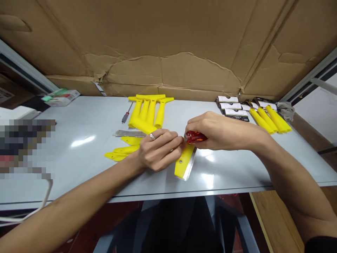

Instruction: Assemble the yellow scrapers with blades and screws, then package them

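The left hand [160, 149], a smooth metal ring on one finger, lies over a scraper [184, 161] near the front edge of the desk, its grip folded down on the yellow plastic; the right hand [214, 130] has its grip curled snugly round the glossy, see-through red handle of a screwdriver [194, 137], the shaft hidden from sight; the scraper's flat, tapering head shows below the fingers, with a round metal screw sunk in its face and a thin, shiny blade strip along its right side; a tubular yellow handle emerges beyond the left knuckles, seemingly part of the same scraper; behind it, T-shaped yellow handles [151, 110] stand out in a row, matte, with rounded hollow ends; to the left of the left hand lie a long, flat strip [129, 133] of greyish, metallic sheen and some slim yellow plates [122, 151] with pointed ends and small holes; a smaller screwdriver [126, 116], grey and red, rests near the handles; farther right, flat black-and-white packets [233, 108] overlap beside three more yellow handles [273, 119] and a crumpled grey wad [286, 111]; a white and green box [61, 97] sits at the far left; the desk [86, 154] is smooth, pale and glossy, backed by creased, torn-edged brown cardboard [168, 42].
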